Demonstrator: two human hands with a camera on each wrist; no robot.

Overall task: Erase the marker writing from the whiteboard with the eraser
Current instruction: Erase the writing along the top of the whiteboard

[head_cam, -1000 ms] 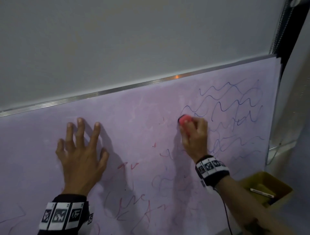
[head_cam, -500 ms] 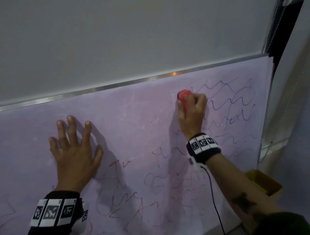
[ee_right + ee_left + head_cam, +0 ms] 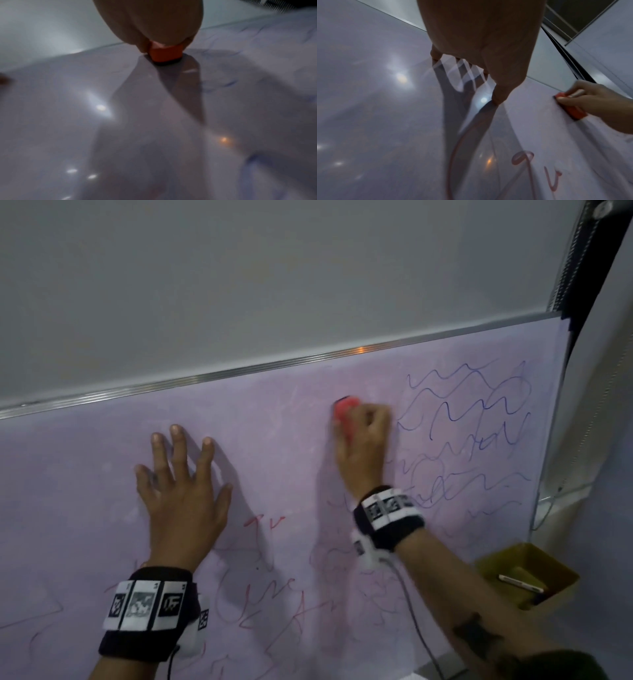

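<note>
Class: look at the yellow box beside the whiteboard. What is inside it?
Inside the yellow box lies one slim pale object, perhaps a marker. The box's near wall hides its floor, so anything else there stays unseen.

red eraser (image 3: 345,413) flat against scribbled whiteboard (image 3: 274,446).

Left hand (image 3: 181,501) flat with fingers spread; right hand (image 3: 363,446) curled, gripping.

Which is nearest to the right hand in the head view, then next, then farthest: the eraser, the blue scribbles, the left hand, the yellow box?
1. Eraser: gripped in the right hand, on the whiteboard.
2. Blue scribbles: just right of it.
3. Left hand: flat on the board, to the left.
4. Yellow box: low at the right, off the board.
</note>
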